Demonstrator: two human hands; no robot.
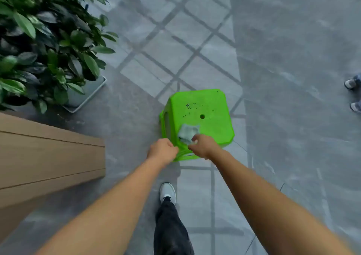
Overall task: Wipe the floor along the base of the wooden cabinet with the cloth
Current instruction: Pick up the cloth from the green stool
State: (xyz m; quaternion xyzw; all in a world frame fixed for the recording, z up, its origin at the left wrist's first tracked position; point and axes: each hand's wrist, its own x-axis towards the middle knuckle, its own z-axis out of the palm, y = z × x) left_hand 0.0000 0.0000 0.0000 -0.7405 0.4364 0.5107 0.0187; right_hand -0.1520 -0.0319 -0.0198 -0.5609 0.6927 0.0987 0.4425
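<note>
I see the cloth lying crumpled on the green stool, right of the wooden cabinet. My right hand touches its near edge, fingers seemingly pinching it, though blur hides this. My left hand curls at the stool's rim; its grip I cannot tell.

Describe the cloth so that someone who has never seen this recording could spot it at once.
Find the bright green plastic stool standing on the grey tiled floor, right of the wooden cabinet. On its seat, at the near edge, lies the cloth, where the right hand meets it. It is the only pale grey-green, crumpled soft thing there.
</note>
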